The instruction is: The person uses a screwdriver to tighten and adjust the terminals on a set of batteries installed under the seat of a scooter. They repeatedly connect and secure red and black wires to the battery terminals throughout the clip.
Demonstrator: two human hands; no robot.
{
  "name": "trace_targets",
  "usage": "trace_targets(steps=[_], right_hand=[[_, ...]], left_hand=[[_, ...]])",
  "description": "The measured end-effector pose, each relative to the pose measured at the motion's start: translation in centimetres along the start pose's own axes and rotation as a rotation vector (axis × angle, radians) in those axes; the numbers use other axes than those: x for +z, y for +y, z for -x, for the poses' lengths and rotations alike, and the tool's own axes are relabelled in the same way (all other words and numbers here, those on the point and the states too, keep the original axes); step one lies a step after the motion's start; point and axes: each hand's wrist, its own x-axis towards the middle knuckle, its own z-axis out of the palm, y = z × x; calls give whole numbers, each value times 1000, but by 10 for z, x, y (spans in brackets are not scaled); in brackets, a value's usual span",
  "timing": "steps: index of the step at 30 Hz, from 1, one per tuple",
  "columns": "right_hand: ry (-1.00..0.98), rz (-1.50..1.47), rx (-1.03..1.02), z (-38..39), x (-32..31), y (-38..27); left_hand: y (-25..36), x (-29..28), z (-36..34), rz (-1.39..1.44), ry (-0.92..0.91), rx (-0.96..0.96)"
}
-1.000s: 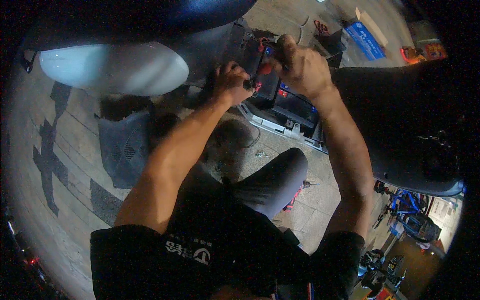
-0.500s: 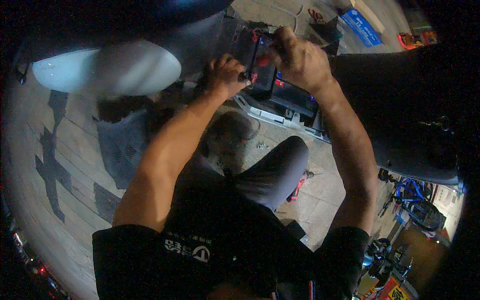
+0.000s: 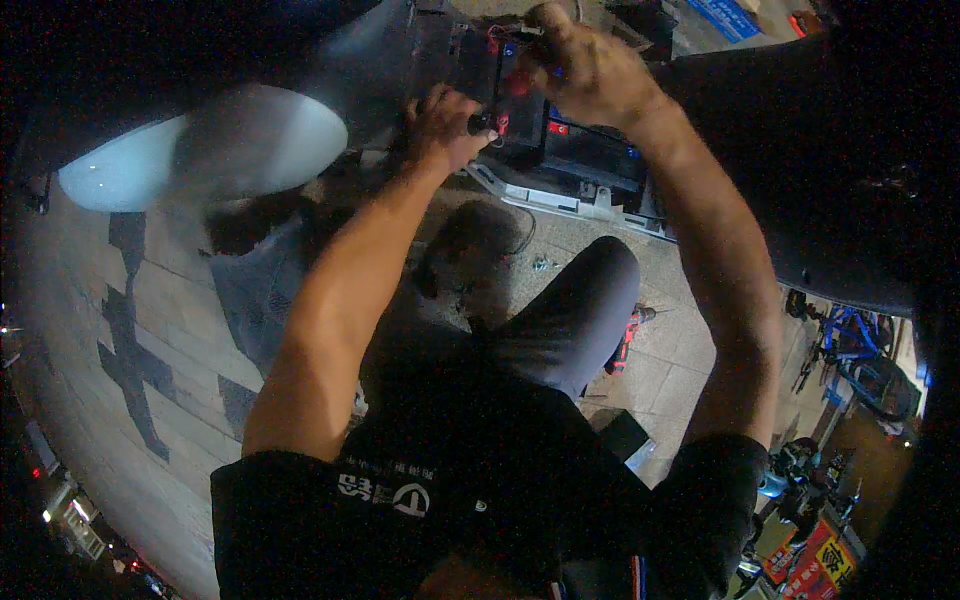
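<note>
We see red clip [image 3: 502, 124] at left edge of battery [image 3: 525, 125], just right of left hand [image 3: 450, 125] gripping black piece [image 3: 481, 122]; can't tell grip of right hand [image 3: 597, 75].

Glossy panel [image 3: 205, 150], matt cloth, gritty paving [image 3: 660, 385]
The panel, upper left, looks smooth plastic — the black battery [image 3: 590, 165], upper centre, dull plastic; the shirt [image 3: 545, 450], bottom centre, matt cloth; the trousers [image 3: 580, 310], mid-frame, soft cloth — the paving, rough stone.

Right grip [image 3: 597, 78] blurred; blue box [image 3: 724, 17] cut off by top edge
</note>
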Motion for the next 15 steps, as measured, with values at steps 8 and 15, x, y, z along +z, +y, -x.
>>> trace_targets(steps=[8,15], right_hand=[[-35,238,-32,2,5,-2],[78,-38,-84,1,-3,-6]], left_hand=[[13,-15,-8,-27,-1,7],[8,-13,-2,-45,-121,-65]])
